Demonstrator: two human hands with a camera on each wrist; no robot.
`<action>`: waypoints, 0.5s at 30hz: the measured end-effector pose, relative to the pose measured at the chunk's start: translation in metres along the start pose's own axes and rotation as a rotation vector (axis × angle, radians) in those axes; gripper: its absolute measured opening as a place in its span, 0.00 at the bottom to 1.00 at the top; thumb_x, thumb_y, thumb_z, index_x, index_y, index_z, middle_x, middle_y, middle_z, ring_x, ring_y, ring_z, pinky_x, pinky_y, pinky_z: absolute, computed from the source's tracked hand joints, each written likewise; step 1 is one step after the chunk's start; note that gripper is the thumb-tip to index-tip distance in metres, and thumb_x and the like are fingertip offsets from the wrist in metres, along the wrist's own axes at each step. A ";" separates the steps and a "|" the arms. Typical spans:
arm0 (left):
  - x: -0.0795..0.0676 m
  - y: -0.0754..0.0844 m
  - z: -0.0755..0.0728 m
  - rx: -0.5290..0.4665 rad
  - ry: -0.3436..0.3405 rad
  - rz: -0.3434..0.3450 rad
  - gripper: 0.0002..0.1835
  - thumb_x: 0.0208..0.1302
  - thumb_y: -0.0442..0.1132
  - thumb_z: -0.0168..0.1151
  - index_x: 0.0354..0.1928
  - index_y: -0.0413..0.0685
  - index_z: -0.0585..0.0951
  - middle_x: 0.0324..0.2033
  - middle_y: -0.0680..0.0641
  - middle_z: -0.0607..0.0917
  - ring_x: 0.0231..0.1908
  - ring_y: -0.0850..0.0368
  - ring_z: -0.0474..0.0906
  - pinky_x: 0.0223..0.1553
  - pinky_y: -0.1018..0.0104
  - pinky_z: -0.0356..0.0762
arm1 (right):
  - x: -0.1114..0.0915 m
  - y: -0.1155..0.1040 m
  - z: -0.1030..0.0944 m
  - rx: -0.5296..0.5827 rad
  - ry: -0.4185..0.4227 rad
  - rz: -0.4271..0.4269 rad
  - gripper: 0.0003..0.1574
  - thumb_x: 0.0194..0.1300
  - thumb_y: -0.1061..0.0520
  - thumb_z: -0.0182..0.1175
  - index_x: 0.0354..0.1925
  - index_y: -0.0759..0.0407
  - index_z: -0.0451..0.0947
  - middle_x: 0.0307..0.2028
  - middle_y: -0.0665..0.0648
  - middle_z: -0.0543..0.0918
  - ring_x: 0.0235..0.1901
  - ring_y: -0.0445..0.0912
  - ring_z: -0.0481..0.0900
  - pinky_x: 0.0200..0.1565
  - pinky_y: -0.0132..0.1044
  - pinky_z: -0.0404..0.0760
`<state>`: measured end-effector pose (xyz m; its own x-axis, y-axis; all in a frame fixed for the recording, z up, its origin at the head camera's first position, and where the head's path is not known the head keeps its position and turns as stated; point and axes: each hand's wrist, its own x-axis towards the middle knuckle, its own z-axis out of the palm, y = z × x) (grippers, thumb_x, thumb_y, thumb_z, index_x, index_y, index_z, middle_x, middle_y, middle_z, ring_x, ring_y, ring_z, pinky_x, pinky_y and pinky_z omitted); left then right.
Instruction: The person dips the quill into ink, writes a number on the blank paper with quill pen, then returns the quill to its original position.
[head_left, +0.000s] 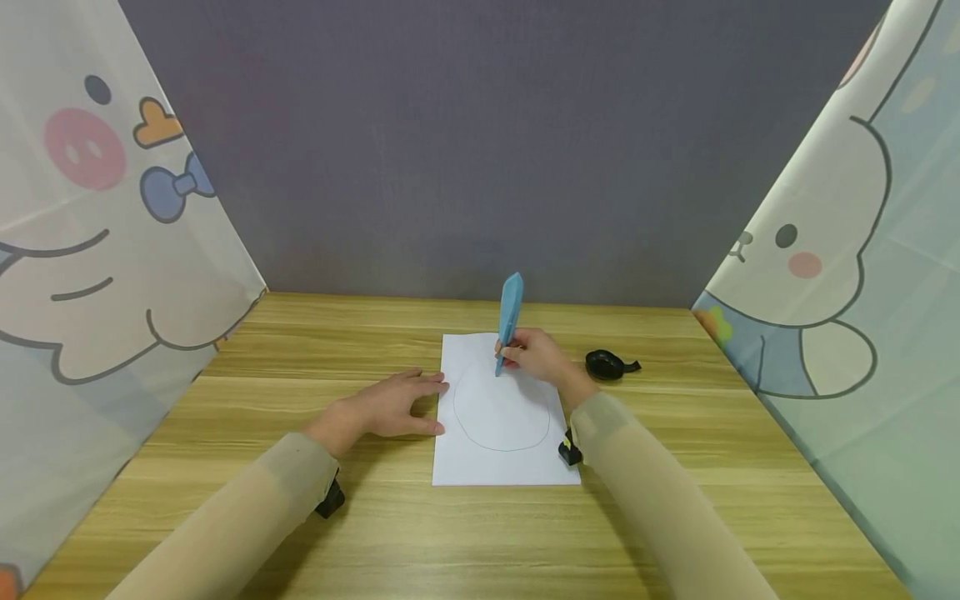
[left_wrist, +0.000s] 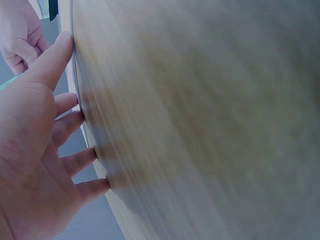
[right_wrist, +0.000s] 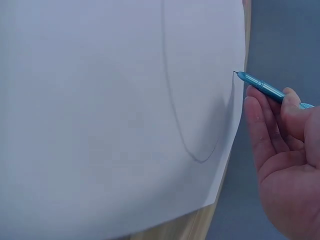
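A sheet of white paper [head_left: 487, 468] lies on the wooden table, bearing a large, thin, dark round outline. My right hand [head_left: 536, 354] pinches a blue pen [head_left: 510, 308] with a broad, feather-like top. Its tip [right_wrist: 236, 73] meets the paper near the far part of the outline; the right wrist view shows a short stroke at the tip and a gap in the curve. At the sheet's left edge is my left hand [head_left: 401, 406], fingers spread and fairly straight, thumb and fingertips touching down there. In the left wrist view its palm [left_wrist: 25, 130] shows.
A small black rounded object [head_left: 604, 364] with a short tail lies right of the paper. Behind the table [head_left: 337, 333] stands a dark grey panel [head_left: 480, 150]. Cartoon-printed cloths [head_left: 810, 333] hang along both sides.
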<state>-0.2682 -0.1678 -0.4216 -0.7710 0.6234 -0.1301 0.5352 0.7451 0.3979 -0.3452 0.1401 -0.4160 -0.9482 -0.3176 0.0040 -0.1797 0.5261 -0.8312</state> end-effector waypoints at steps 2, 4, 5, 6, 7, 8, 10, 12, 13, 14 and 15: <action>0.000 0.000 0.000 0.000 -0.003 -0.001 0.44 0.75 0.63 0.68 0.83 0.48 0.70 0.85 0.42 0.65 0.84 0.25 0.54 0.83 0.28 0.57 | 0.002 -0.001 0.003 0.003 -0.001 0.007 0.13 0.82 0.61 0.62 0.57 0.68 0.87 0.51 0.66 0.92 0.46 0.50 0.91 0.52 0.40 0.92; 0.001 0.000 0.000 -0.001 -0.002 -0.002 0.44 0.75 0.63 0.68 0.83 0.48 0.70 0.85 0.42 0.65 0.84 0.25 0.54 0.83 0.28 0.57 | 0.003 -0.001 0.005 0.009 -0.004 0.008 0.14 0.83 0.61 0.62 0.57 0.68 0.87 0.51 0.66 0.92 0.46 0.50 0.91 0.53 0.41 0.92; 0.000 0.000 0.000 -0.001 -0.002 -0.003 0.44 0.75 0.63 0.68 0.83 0.47 0.70 0.85 0.42 0.65 0.84 0.25 0.54 0.82 0.28 0.57 | 0.004 -0.001 0.006 0.010 -0.003 0.009 0.14 0.83 0.61 0.62 0.57 0.67 0.87 0.51 0.66 0.92 0.46 0.50 0.91 0.52 0.40 0.92; 0.001 0.000 0.000 -0.004 -0.004 -0.008 0.44 0.75 0.63 0.68 0.83 0.48 0.70 0.85 0.42 0.64 0.84 0.25 0.54 0.83 0.28 0.57 | 0.004 -0.002 0.007 0.014 -0.004 0.008 0.14 0.83 0.61 0.62 0.57 0.67 0.87 0.52 0.66 0.92 0.46 0.50 0.91 0.52 0.41 0.92; 0.000 0.000 -0.001 -0.004 -0.004 -0.009 0.44 0.75 0.64 0.68 0.83 0.48 0.70 0.85 0.42 0.64 0.84 0.25 0.54 0.83 0.28 0.57 | 0.005 -0.002 0.008 0.015 -0.006 0.004 0.14 0.83 0.61 0.61 0.57 0.68 0.87 0.52 0.66 0.92 0.47 0.50 0.91 0.52 0.41 0.92; 0.001 0.000 -0.001 -0.004 -0.003 -0.010 0.44 0.75 0.64 0.68 0.83 0.48 0.70 0.85 0.42 0.64 0.84 0.25 0.54 0.83 0.28 0.57 | 0.005 -0.003 0.009 0.016 -0.006 0.005 0.13 0.83 0.61 0.61 0.57 0.67 0.87 0.52 0.66 0.92 0.47 0.50 0.91 0.52 0.41 0.92; 0.001 0.000 -0.001 -0.004 -0.003 -0.011 0.44 0.75 0.64 0.68 0.83 0.47 0.70 0.85 0.42 0.65 0.84 0.25 0.54 0.82 0.27 0.57 | 0.004 -0.005 0.011 0.011 -0.010 -0.003 0.13 0.83 0.61 0.61 0.56 0.67 0.87 0.51 0.66 0.92 0.46 0.50 0.91 0.52 0.40 0.92; 0.001 -0.001 0.000 -0.003 -0.004 -0.014 0.44 0.75 0.64 0.68 0.83 0.48 0.70 0.85 0.43 0.64 0.84 0.26 0.54 0.83 0.28 0.57 | 0.004 -0.007 0.013 0.014 -0.010 -0.013 0.13 0.82 0.62 0.62 0.56 0.68 0.87 0.50 0.67 0.92 0.45 0.50 0.91 0.51 0.40 0.92; 0.001 -0.001 0.000 -0.002 -0.004 -0.012 0.44 0.75 0.64 0.68 0.83 0.48 0.70 0.85 0.43 0.64 0.84 0.26 0.54 0.83 0.28 0.57 | 0.004 -0.008 0.014 0.013 -0.010 -0.015 0.13 0.82 0.62 0.62 0.55 0.68 0.87 0.50 0.67 0.91 0.45 0.50 0.91 0.51 0.40 0.92; 0.001 -0.001 0.000 -0.002 -0.005 -0.013 0.44 0.75 0.64 0.68 0.83 0.48 0.70 0.85 0.43 0.64 0.84 0.26 0.54 0.83 0.28 0.57 | 0.004 -0.009 0.015 0.013 -0.010 -0.018 0.12 0.82 0.62 0.62 0.55 0.68 0.87 0.49 0.67 0.92 0.44 0.50 0.91 0.51 0.40 0.93; 0.001 -0.001 0.000 -0.004 -0.005 -0.012 0.44 0.75 0.64 0.68 0.83 0.48 0.70 0.85 0.43 0.64 0.85 0.26 0.54 0.83 0.28 0.57 | 0.003 -0.010 0.015 0.012 -0.011 -0.024 0.12 0.82 0.63 0.62 0.55 0.69 0.87 0.49 0.67 0.91 0.44 0.50 0.91 0.50 0.40 0.93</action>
<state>-0.2695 -0.1676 -0.4221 -0.7755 0.6157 -0.1399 0.5247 0.7517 0.3996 -0.3426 0.1216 -0.4164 -0.9408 -0.3386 0.0176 -0.1988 0.5088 -0.8376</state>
